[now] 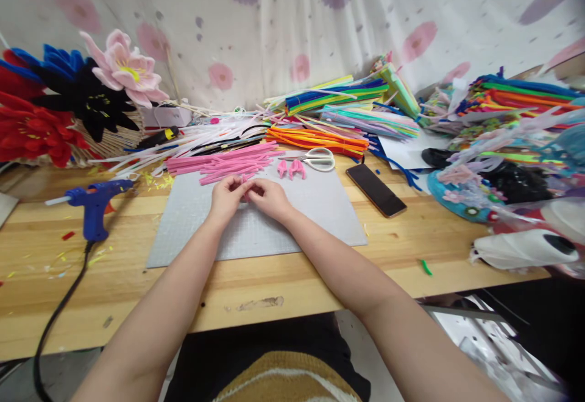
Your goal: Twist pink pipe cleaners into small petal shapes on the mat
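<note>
Over the grey cutting mat (256, 237), my left hand (227, 198) and my right hand (269, 198) meet with thumbs and fingertips pinched together. Between them shows a bit of pink pipe cleaner (245, 178), mostly hidden by the fingers. Just beyond my hands lies a pile of pink pipe cleaners (223, 161). Two small bent pink pipe cleaner pieces (291, 169) rest on the mat to the right, close to a pair of scissors (320, 159) with pale handles.
A blue glue gun (95, 204) with a black cord stands at left. Right of the mat lies a phone (375, 189). Behind are orange pipe cleaners (315, 140) and other coloured bundles. Pipe cleaner flowers (125, 70) fill the back left; a white spool (521, 248) lies at right.
</note>
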Demonstrator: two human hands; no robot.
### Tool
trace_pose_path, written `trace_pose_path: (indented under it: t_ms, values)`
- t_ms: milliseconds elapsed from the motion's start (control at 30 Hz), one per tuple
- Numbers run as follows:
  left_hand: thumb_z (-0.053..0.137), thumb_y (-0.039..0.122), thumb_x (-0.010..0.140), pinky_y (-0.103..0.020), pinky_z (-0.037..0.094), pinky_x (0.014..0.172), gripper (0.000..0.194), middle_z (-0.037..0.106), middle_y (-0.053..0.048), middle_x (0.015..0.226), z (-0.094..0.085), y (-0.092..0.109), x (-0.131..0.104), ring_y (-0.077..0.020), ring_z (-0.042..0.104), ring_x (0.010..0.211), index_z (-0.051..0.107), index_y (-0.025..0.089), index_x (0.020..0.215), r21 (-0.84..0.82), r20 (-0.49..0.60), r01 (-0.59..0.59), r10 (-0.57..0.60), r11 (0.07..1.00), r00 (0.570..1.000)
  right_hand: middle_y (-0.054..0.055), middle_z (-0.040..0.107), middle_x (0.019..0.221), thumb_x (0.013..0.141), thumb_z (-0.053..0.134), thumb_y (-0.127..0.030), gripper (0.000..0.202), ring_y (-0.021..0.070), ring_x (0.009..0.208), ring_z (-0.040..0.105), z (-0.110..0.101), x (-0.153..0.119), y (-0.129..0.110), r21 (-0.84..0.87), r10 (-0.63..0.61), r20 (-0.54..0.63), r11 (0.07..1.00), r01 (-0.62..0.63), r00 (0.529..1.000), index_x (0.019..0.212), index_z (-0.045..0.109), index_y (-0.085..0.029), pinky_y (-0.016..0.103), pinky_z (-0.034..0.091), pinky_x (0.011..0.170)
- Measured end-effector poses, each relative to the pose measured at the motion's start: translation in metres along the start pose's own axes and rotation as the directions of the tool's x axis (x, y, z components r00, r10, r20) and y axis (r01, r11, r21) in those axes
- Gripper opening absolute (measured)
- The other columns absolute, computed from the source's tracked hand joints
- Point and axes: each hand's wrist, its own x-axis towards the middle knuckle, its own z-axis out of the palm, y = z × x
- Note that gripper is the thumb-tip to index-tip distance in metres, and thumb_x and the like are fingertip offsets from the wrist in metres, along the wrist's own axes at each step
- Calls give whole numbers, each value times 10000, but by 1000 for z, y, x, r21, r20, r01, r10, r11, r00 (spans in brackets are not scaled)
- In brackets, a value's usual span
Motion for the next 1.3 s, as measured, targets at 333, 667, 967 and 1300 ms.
trace_pose_path:
  t_ms: [333, 667, 967, 1300]
  values:
    - [687, 359, 682, -220, 368, 533, 240, 518, 28, 549, -8, 2, -3, -98, 450, 531, 562, 183, 577, 308, -19, -205, 221, 929, 975, -47, 535, 554, 760, 510, -267, 138, 87, 534, 469, 3, 10, 12, 395, 177, 7, 904, -166, 984, 652, 496, -183, 207, 351, 562]
    - [673, 345, 695, -235, 401, 558, 203, 570, 14, 626, -10, 6, -4, -108, 500, 554, 572, 187, 616, 285, -96, -207, 242, 936, 965, -40, 527, 554, 783, 516, -282, 183, 85, 487, 429, -1, 12, 11, 482, 290, -31, 843, -240, 957, 639, 446, -194, 216, 332, 521]
    - [580, 409, 759, -242, 366, 548, 228, 572, 4, 633, -36, 7, 12, -117, 472, 545, 622, 187, 728, 300, -301, -99, 192, 949, 934, -46, 509, 546, 752, 549, -291, 165, 93, 531, 457, 1, 8, 11, 332, 206, -42, 926, -180, 978, 631, 501, -189, 222, 332, 558]
    - [674, 278, 669, -332, 403, 715, 89, 596, -38, 732, -42, -8, 15, -197, 516, 678, 638, 215, 720, 717, 28, -221, 290, 661, 957, -21, 563, 553, 726, 553, -264, 125, 114, 560, 508, -1, 4, 6, 33, 189, -10, 981, -189, 982, 627, 555, -189, 242, 316, 570]
